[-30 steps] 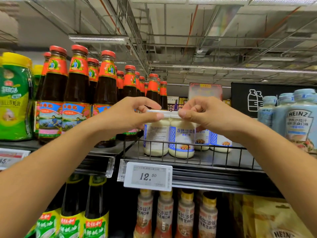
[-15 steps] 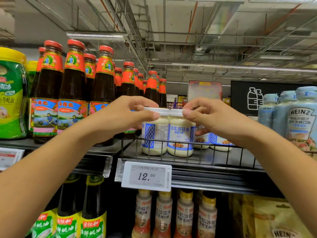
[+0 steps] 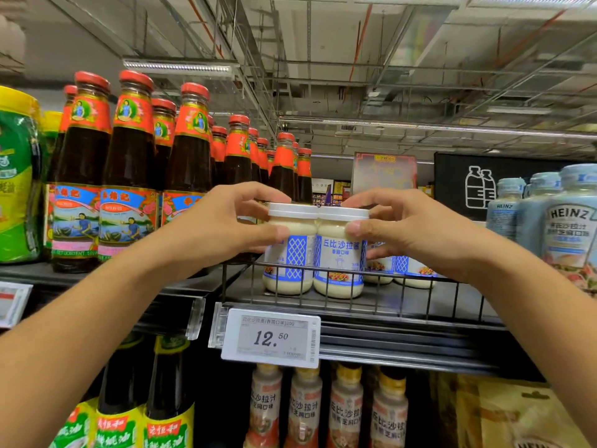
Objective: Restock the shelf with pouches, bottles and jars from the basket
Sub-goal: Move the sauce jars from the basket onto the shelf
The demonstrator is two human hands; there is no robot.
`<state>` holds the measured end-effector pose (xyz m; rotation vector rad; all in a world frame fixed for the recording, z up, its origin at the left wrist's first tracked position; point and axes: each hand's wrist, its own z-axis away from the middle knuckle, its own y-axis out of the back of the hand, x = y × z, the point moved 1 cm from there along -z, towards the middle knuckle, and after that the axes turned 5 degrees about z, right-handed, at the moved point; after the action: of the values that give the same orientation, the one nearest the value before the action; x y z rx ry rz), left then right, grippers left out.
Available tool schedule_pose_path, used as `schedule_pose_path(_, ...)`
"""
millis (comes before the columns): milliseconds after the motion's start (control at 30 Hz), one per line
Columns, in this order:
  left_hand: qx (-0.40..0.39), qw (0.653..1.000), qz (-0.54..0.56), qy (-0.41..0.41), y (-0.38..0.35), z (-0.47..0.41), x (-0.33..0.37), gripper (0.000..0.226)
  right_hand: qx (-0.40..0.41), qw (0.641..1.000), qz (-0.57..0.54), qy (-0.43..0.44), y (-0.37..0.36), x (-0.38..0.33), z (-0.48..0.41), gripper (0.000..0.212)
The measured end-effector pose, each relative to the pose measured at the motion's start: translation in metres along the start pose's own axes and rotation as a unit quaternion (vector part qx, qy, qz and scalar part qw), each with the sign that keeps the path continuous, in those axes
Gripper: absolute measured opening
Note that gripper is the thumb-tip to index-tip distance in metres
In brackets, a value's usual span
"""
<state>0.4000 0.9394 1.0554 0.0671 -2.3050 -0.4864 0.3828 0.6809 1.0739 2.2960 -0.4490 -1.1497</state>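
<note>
**Two salad-dressing jars (image 3: 339, 253) gripped, one per hand**

Fingers (image 3: 268, 232) of left hand (image 3: 223, 221) curl round left jar (image 3: 290, 257). Right hand (image 3: 410, 227) grips right jar (image 3: 339, 276). Jars upright, touching, on shelf (image 3: 420, 302) behind its wire rail, above 12.50 price tag (image 3: 271, 337).

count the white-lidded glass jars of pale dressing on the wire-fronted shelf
4. Front left jar in the left hand, front right jar in the right hand, two rear jars behind that hand. More may be hidden.

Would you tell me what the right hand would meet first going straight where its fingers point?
Gripping the right jar, the right hand points leftward: probably the left jar beside it; depth unclear.
</note>
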Motion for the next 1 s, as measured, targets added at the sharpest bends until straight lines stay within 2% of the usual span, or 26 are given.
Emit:
schedule_pose_path(167, 0.07, 0.991, -0.115, -0.026, -0.007, 0.0, 0.001, 0.05, 0.003, 1.0, -0.001, 0.002, -0.001, 0.0, -0.002, 0.026)
schedule_pose_path(300, 0.091, 0.987, -0.129, -0.035, -0.011, -0.003, 0.0, 0.055, -0.009, 1.0, -0.013, -0.009, 0.001, 0.001, -0.005, 0.028)
schedule_pose_path(800, 0.072, 0.984, -0.162, 0.002, -0.011, -0.012, -0.003, 0.065, -0.011, 0.999, 0.033, -0.012, -0.002, 0.004, -0.009, 0.026)
schedule_pose_path(867, 0.07, 0.984, -0.166, -0.001, -0.011, -0.012, -0.004, 0.067, 0.009, 0.998, 0.061, -0.011, -0.002, 0.003, -0.007, 0.036)
schedule_pose_path(967, 0.081, 0.984, -0.161, -0.014, -0.011, -0.012, -0.004, 0.072, 0.046, 0.994, 0.101, -0.006, 0.0, -0.001, 0.001, 0.064)
schedule_pose_path(1000, 0.097, 0.982, -0.157, -0.024, -0.011, -0.012, -0.004, 0.07, 0.059, 0.992, 0.112, -0.002, 0.002, -0.003, 0.004, 0.065)
